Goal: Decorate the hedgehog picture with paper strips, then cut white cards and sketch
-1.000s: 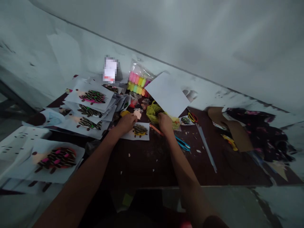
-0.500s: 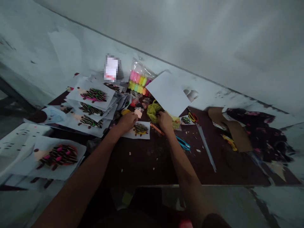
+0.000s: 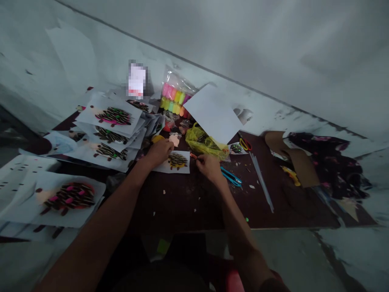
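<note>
A small hedgehog picture [image 3: 178, 161] with dark clay spines and a yellow edge lies on the dark table. My left hand [image 3: 159, 152], fingers curled together, bears down on its left part and hides that end. Pale pink clay [image 3: 174, 139] sits just beyond those fingertips. To the right of the picture, my right hand [image 3: 209, 167] is closed around a slim orange tool [image 3: 193, 155], of which only one end shows. A yellow plastic bag [image 3: 194, 140] with dark contents lies beyond this hand. A blue cutter [image 3: 231, 177] lies to its right.
Stacked hedgehog pictures [image 3: 113, 117] fill the left side. Packed coloured clay [image 3: 173, 99] and a white sheet [image 3: 214, 113] lean near the wall. Scissors [image 3: 245, 144], clear sticks [image 3: 261, 182], brown cardboard [image 3: 305, 166] and dark floral cloth [image 3: 330, 166] lie to the right.
My right hand has come away from the yellow bag, moving toward me, and has taken hold of the orange tool. The bag lies more spread out. My left hand stays on the picture.
</note>
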Demonstrator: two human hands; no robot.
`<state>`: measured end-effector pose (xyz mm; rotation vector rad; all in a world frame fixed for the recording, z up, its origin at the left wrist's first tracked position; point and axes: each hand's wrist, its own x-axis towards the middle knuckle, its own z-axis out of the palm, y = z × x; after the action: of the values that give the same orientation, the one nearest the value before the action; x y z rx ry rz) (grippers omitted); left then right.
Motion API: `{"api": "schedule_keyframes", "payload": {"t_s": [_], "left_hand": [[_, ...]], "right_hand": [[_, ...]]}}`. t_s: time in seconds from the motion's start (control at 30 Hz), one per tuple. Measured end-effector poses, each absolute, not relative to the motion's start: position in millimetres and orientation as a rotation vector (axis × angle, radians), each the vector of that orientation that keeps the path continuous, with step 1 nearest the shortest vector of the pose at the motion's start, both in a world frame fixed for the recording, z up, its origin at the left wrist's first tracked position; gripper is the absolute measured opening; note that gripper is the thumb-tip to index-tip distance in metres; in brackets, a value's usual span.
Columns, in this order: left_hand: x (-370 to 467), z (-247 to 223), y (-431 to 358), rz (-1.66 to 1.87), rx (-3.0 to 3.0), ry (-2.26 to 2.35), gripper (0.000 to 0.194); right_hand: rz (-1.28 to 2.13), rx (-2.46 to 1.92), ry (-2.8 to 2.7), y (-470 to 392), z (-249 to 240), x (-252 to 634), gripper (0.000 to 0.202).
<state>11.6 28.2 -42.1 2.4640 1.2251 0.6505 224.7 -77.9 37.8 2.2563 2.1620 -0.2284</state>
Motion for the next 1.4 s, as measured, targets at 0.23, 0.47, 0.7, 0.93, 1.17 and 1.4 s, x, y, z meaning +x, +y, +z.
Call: {"api": "schedule_keyframes", "payload": {"t_s": [0.23,0.47,0.7,0.93,1.17,1.4], "left_hand": [[11,-39,28,0.603,2.419,1.246,0.021],[11,-38,28,0.626,2.444,1.23,0.022],[11,-40,28,0.639,2.458,1.247,0.023],[11,-38,28,0.585,2.446,1.259,0.024],[11,-37,28,0.569,2.437,1.274,0.022],[11,-35,27,0.586,2.435,1.25,0.021]], "right_hand": [[-0.273,2.294,2.133,-82,32,225,0.031],[-0.284,2.292,2.081,-93,39,226,0.025],[-0.221,2.221,2.063,-100,43,223,0.029],[-0.335,2.194,2.12,-105,41,224,0.023],[-0.366,2.244,2.209,-102,33,231,0.024],[-0.413,2.183,2.22,-104,29,227,0.019]]}}
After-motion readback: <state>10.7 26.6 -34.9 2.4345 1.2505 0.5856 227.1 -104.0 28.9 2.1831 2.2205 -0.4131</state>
